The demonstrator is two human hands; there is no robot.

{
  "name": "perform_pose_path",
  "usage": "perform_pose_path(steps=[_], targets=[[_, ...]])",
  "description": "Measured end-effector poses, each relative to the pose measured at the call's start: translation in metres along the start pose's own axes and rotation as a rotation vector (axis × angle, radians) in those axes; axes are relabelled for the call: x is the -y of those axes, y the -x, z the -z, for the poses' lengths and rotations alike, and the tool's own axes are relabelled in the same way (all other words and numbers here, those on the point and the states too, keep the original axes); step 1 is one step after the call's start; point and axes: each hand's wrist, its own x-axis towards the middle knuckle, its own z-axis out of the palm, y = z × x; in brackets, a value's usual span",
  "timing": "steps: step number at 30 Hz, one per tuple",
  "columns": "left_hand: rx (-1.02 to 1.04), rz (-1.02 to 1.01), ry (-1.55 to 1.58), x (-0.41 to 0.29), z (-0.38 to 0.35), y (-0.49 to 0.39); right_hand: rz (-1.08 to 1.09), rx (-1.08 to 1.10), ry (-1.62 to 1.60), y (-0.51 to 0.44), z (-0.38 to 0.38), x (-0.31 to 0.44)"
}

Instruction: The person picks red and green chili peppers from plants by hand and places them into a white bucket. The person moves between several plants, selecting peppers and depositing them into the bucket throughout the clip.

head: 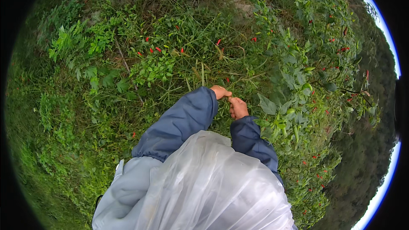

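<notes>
My left hand [221, 92] and my right hand [238, 108] meet in front of my body, fingertips touching or almost touching. The fingers of both look drawn in to a pinch; whether something thin lies between them is too small to tell. Just above the hands, a red chili pepper [227, 79] shows in the grass. Dry grass blades [202, 74] stand close to my left hand. To the right of my right hand grows a broad pepper leaf [267, 105]. Dark blue sleeve covers [179, 124] reach to both wrists.
A clear plastic sheet [217, 179] covers my front. Pepper plants with green chili peppers [296, 133] and red ones [344, 49] crowd the right side. Several red chili peppers [151, 50] lie among weeds ahead. A thin stick [124, 59] slants at the left.
</notes>
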Motion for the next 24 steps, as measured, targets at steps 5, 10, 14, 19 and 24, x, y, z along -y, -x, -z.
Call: perform_pose_path(steps=[5, 10, 14, 19, 24], targets=[[0.036, 0.032, -0.119, -0.01, 0.006, 0.008, 0.006, 0.064, -0.073, -0.001, -0.002, -0.002], [0.07, 0.11, -0.064, -0.012, 0.007, 0.007, 0.118, 0.136, -0.017, -0.006, 0.005, -0.005], [0.153, 0.19, 0.203, -0.008, 0.007, 0.007, 0.158, 0.196, -0.174, -0.004, 0.007, -0.009], [0.188, 0.177, 0.631, -0.007, 0.035, 0.027, 0.174, 0.425, -0.601, 0.0, 0.025, -0.008], [0.358, -0.028, 0.954, 0.0, 0.057, 0.048, 0.152, 0.668, -0.732, 0.001, 0.039, -0.001]])
